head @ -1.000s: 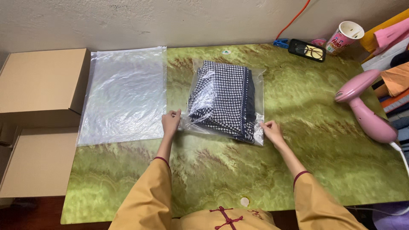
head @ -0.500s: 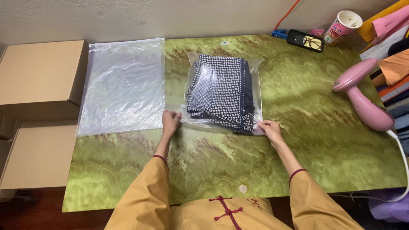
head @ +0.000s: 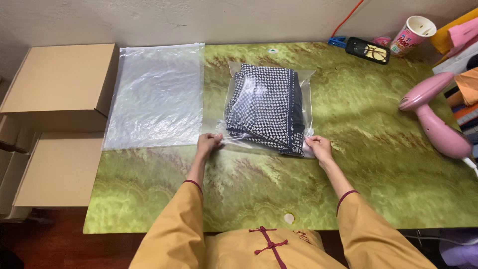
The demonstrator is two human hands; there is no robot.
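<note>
A folded black-and-white houndstooth garment [head: 266,107] lies inside a clear plastic bag [head: 307,84] on the green marbled table [head: 378,164]. My left hand [head: 208,144] pinches the bag's near left corner. My right hand [head: 318,148] pinches its near right corner. Both hands rest on the tabletop at the bag's open near edge. My arms are in mustard-yellow sleeves with dark red cuffs.
A stack of empty clear bags [head: 154,94] lies at the table's left end. Cardboard boxes [head: 62,77] stand left of the table. A pink hand steamer [head: 438,122] lies at the right. A paper cup [head: 411,34], a black glasses case [head: 367,50] and a blue clip [head: 337,41] sit at the back.
Both hands stay on the bag's near corners. The bag now lies flatter and squarer on the table; the view has shifted slightly.
</note>
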